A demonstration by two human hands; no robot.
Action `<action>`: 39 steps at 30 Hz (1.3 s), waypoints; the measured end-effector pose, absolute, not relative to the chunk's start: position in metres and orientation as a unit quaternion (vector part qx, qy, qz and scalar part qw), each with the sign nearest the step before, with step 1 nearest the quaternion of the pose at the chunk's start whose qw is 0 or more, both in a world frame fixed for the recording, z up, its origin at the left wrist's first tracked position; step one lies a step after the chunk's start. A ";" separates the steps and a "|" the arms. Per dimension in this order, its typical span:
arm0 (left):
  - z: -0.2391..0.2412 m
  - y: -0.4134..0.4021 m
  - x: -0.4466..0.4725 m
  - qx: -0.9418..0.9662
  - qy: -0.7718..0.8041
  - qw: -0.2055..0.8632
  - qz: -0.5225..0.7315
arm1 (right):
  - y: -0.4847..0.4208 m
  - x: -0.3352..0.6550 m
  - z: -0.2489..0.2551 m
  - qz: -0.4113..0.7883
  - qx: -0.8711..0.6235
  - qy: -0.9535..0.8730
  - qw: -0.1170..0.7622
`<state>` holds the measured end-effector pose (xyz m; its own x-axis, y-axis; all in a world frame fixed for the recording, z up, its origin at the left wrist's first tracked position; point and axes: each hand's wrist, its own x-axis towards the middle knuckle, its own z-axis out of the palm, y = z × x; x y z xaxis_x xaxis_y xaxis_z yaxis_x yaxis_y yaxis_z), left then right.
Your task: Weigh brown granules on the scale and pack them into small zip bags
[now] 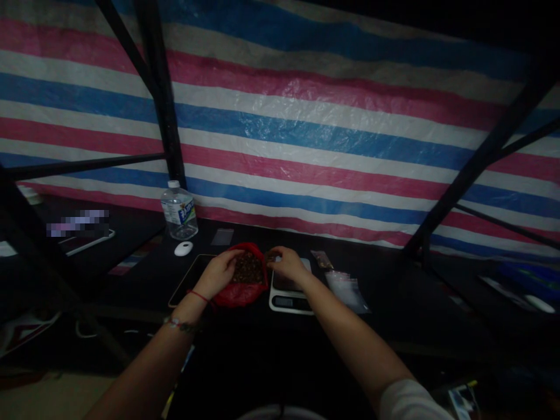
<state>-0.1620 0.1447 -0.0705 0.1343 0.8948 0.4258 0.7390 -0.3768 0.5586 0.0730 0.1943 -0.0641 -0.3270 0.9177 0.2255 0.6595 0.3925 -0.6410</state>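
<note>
A red plastic bag, its mouth spread wide, holds many small brown pieces. My left hand is closed at the left side of the bag's rim, thumb and fingers over the edge. Just right of the bag, my right hand is held above a white kitchen scale, fingers pinched together. A little brown stuff shows at those fingertips, too dark and small to make out clearly. The hand and forearm hide part of the scale's top, and its display cannot be read.
Right of the scale lie a small filled clear bag and several clear zip bags. A dark tablet-like panel lies left of the red bag. Behind it are a white mouse-shaped object, a plastic bottle and a clear bag.
</note>
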 end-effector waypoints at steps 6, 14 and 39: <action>-0.071 0.142 -0.160 0.768 0.556 0.098 0.303 | 0.181 0.129 -0.069 0.130 -0.606 -0.744 0.250; -0.062 0.124 -0.133 0.817 0.527 0.069 0.223 | 0.172 0.203 -0.065 0.072 -0.641 -0.714 0.273; -0.074 0.110 -0.103 0.831 0.509 0.102 0.201 | 0.153 0.318 -0.104 0.132 -0.730 -0.631 0.229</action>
